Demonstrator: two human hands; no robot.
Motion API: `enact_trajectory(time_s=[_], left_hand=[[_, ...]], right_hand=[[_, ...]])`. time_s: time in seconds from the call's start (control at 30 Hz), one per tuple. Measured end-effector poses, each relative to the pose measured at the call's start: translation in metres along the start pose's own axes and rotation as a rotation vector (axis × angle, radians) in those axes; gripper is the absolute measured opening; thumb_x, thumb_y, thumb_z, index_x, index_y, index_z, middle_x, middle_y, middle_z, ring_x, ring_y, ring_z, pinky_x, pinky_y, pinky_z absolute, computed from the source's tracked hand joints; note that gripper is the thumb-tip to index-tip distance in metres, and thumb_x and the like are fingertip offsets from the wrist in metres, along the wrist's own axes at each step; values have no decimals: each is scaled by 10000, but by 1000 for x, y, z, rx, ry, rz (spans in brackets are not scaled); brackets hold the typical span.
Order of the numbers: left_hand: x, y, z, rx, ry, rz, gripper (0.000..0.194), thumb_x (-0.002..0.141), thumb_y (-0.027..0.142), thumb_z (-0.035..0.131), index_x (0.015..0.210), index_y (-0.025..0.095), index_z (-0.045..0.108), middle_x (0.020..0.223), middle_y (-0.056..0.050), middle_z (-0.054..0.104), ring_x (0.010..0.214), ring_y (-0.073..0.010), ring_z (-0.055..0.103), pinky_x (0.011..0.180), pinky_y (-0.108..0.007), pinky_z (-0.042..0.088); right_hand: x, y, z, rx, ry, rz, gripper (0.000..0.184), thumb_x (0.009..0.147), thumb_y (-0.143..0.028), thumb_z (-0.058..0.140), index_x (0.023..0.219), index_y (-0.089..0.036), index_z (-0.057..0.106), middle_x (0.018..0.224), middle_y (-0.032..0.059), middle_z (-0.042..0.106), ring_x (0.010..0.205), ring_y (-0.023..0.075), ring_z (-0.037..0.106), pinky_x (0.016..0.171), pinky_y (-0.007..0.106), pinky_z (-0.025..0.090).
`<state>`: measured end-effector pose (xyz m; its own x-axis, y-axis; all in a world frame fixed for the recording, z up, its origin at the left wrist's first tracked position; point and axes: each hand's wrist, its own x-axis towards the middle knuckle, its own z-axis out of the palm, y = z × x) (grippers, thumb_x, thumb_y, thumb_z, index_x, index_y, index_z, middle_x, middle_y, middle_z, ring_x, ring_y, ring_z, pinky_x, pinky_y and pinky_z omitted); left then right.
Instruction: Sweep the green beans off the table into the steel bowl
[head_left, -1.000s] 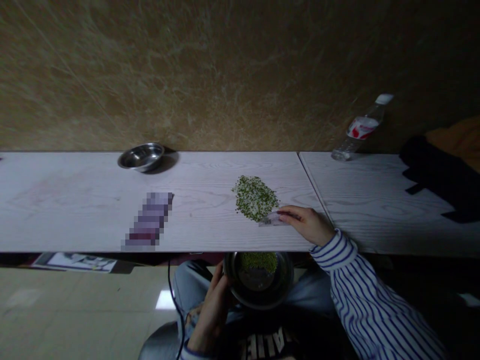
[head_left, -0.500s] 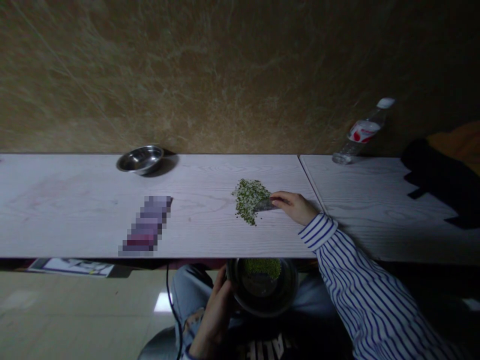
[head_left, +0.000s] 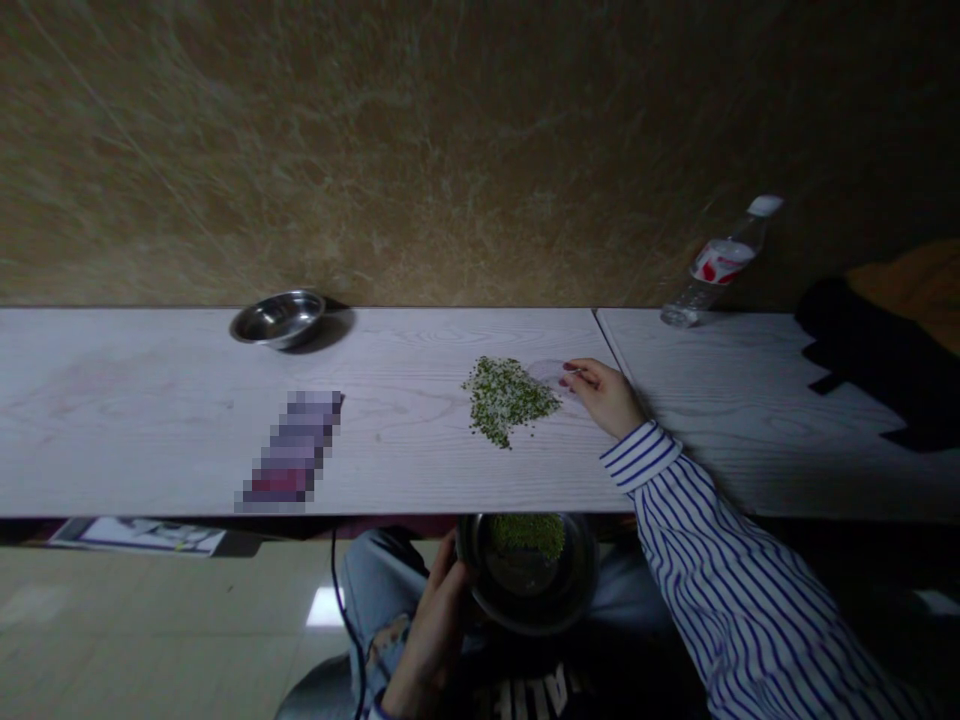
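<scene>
A loose pile of small green beans mixed with white grains (head_left: 506,400) lies on the pale wooden table. To the right of this pile, my right hand (head_left: 604,392) pinches a thin clear plastic piece (head_left: 546,370), whose exact kind I cannot make out. The plastic reaches to the pile's upper right edge. Below the table's front edge, my left hand (head_left: 439,610) is closed on the left rim of a metal bowl (head_left: 525,622) over my lap. Green beans (head_left: 529,535) are gathered on the far side inside that bowl.
A smaller metal bowl (head_left: 279,322) rests near the wall on the left. Closer to me is a pixelated flat object (head_left: 291,452). A clear bottle (head_left: 718,265) with a white cap stands at the back right, and dark cloth (head_left: 877,360) lies beyond it.
My right hand has moved slightly up and right, and the clear plastic piece has swung up from the pile's lower right. The pile now spreads further right. My left hand and its bowl hold still.
</scene>
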<state>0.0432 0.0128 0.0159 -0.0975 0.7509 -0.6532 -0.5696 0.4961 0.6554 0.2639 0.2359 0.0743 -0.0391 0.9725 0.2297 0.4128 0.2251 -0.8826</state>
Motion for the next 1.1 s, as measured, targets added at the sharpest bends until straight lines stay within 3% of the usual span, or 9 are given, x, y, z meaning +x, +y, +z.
enact_trajectory(time_s=[0.3,0.67,0.93,1.1], left_hand=[[-3,1,0,22,-4,-16,615,697,354,699,1280,240,541,1077,-65,707,954,-289,663,640,-319,522],[-2,4,-1,95,-15,-7,600,688,314,641,1267,230,509,828,-4,678,615,-165,596,466,-224,375],[-3,2,0,86,-14,-11,595,677,312,639,1255,237,517,983,-42,679,753,-217,645,476,-238,415],[-5,2,0,85,-13,-7,590,668,285,629,1246,228,524,978,-53,685,800,-239,648,464,-240,425]], right_hand=[[19,5,10,3,15,119,165,761,-149,607,913,-165,666,750,62,750,743,207,723,717,332,561],[3,4,10,108,-120,197,84,748,-185,702,824,-170,669,682,53,733,621,188,688,617,316,573],[-14,-2,6,150,-170,233,99,760,-186,699,851,-170,665,715,61,745,670,189,703,675,332,584],[-23,-7,6,165,-209,249,72,760,-173,686,819,-187,647,681,37,736,659,182,704,669,317,583]])
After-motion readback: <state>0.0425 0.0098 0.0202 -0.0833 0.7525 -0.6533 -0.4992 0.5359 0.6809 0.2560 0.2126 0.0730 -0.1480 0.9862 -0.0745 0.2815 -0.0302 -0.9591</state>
